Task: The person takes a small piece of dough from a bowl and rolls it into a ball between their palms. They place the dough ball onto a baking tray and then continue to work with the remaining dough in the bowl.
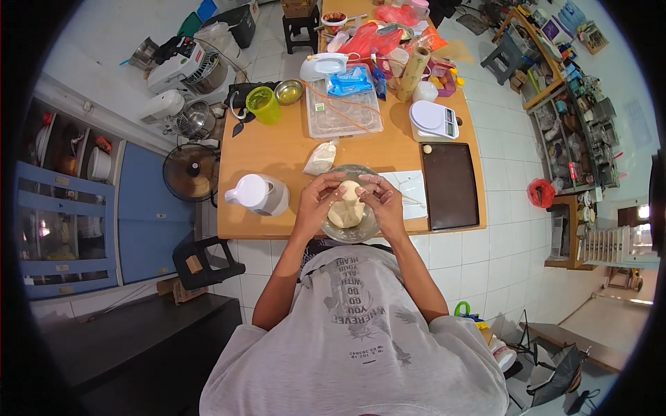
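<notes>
Over a clear bowl (362, 169) at the table's near edge, my left hand (319, 200) and my right hand (383, 199) pinch a pale piece of dough (350, 190) between their fingers. Below that piece, a larger lump of dough (345, 216) lies in the bowl; whether the two are joined I cannot tell. Some pale residue shows on my right fingers. To the right is a dark baking tray (452, 191) with one small dough ball (427, 149) at its far left corner. A whitish sheet (409, 187) lies between bowl and tray.
Left of the bowl stands a white-lidded jug (260, 194). Beyond the bowl are a small bag of white powder (320, 159) and a clear plastic box (343, 118). A kitchen scale (433, 120) sits behind the tray. A green cup (263, 104) stands far left.
</notes>
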A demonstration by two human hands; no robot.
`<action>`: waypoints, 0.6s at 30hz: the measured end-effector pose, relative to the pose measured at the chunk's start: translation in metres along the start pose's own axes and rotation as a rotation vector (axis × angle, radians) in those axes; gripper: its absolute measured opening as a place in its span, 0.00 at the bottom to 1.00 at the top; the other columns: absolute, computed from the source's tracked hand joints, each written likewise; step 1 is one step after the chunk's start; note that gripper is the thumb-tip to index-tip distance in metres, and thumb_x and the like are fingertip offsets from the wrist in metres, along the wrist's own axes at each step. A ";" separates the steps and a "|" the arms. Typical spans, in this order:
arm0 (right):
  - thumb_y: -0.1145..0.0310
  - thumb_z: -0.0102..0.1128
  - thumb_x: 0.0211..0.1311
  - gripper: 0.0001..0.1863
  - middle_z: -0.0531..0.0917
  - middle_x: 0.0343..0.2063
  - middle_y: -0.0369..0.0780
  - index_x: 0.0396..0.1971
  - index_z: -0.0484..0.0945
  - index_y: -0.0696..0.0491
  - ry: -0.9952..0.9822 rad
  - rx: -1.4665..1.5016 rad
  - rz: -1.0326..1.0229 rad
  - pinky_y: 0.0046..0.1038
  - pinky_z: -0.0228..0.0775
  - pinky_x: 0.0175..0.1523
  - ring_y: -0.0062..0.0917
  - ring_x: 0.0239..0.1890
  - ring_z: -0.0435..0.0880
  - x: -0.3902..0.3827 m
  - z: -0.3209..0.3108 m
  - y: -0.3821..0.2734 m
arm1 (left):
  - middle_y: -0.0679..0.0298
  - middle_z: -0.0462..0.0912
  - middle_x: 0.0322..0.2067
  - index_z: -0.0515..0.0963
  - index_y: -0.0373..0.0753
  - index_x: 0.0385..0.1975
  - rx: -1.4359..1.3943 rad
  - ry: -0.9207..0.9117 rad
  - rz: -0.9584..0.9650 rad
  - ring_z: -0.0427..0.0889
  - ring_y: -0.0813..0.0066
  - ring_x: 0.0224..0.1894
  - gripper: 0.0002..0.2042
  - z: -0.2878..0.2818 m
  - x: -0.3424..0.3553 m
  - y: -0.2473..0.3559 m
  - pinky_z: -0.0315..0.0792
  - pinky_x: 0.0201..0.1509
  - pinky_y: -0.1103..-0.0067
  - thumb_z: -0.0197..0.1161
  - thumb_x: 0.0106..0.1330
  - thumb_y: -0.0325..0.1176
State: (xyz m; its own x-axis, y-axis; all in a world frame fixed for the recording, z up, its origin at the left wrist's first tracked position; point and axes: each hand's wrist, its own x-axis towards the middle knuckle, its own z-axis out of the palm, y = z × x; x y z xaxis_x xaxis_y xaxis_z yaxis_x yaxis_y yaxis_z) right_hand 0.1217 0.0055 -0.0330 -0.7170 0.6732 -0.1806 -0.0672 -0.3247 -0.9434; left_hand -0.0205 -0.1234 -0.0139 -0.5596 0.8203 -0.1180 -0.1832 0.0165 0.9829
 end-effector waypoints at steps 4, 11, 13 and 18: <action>0.76 0.73 0.64 0.23 0.88 0.33 0.35 0.58 0.78 0.60 -0.061 0.059 0.034 0.21 0.77 0.48 0.16 0.37 0.85 0.002 0.001 0.004 | 0.62 0.86 0.49 0.78 0.35 0.60 -0.023 0.038 0.008 0.83 0.78 0.50 0.17 0.001 0.002 -0.002 0.77 0.55 0.80 0.67 0.73 0.26; 0.75 0.69 0.68 0.20 0.88 0.35 0.35 0.58 0.79 0.61 -0.067 0.061 0.055 0.22 0.79 0.47 0.16 0.37 0.85 0.006 -0.002 0.005 | 0.62 0.87 0.49 0.78 0.34 0.58 -0.051 0.013 -0.008 0.83 0.79 0.50 0.17 0.003 -0.001 -0.006 0.77 0.55 0.79 0.68 0.72 0.26; 0.74 0.69 0.69 0.19 0.88 0.37 0.36 0.57 0.79 0.61 -0.043 0.075 0.076 0.22 0.79 0.48 0.17 0.39 0.86 0.007 -0.002 0.000 | 0.62 0.87 0.49 0.78 0.34 0.58 -0.080 0.029 -0.036 0.83 0.78 0.50 0.17 0.002 -0.002 -0.004 0.77 0.56 0.78 0.69 0.72 0.26; 0.74 0.68 0.70 0.17 0.87 0.44 0.38 0.56 0.80 0.60 -0.063 0.084 0.002 0.25 0.82 0.50 0.20 0.45 0.87 0.004 -0.003 0.000 | 0.62 0.86 0.51 0.80 0.34 0.58 0.015 0.016 -0.011 0.83 0.77 0.53 0.17 0.000 0.001 -0.007 0.76 0.59 0.79 0.70 0.71 0.27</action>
State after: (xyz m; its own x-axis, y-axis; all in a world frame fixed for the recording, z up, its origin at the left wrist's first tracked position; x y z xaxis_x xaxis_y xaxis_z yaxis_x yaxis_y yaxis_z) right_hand 0.1206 0.0100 -0.0342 -0.7591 0.6304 -0.1623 -0.1215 -0.3822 -0.9160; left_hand -0.0198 -0.1229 -0.0214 -0.5703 0.8109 -0.1313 -0.1774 0.0345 0.9835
